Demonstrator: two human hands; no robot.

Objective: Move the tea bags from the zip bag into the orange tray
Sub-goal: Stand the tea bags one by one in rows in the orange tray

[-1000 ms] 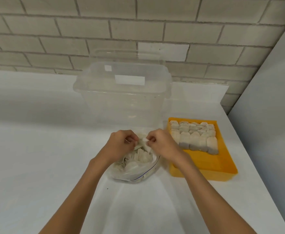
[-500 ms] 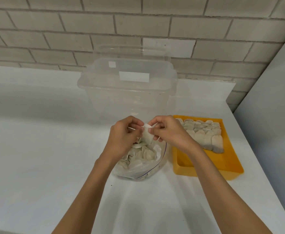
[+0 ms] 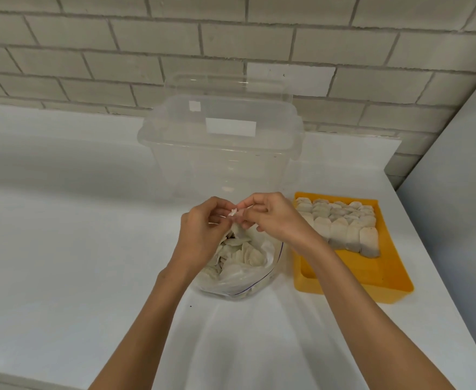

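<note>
The left half of the tabletop (image 3: 62, 263) lies bare out to its left edge, so there is free room on that side. Near the middle, the left hand (image 3: 203, 229) is curled, its fingertips pinching one tea bag (image 3: 235, 220) just above the open mouth of the zip bag (image 3: 239, 280). The zip bag sits on the tabletop and holds a loose heap of bags. The right hand (image 3: 270, 218) pinches the same tea bag from the other side. The step looks like freeing or straightening a single bag (whether it is tangled with another I cannot tell).

Behind the hands stands a clear plastic tub (image 3: 222, 153), which closes off the way back. Just right of the zip bag is the orange tray (image 3: 383, 266), close to the tabletop's right edge. Rows of tea bags (image 3: 341, 229) fill its far half; its near half is bare.

The next move probably calls for the left hand to let go, and for the right hand to carry the bag a short way right, over the tray's low wall. It could then go in just in front of the nearest row.
</note>
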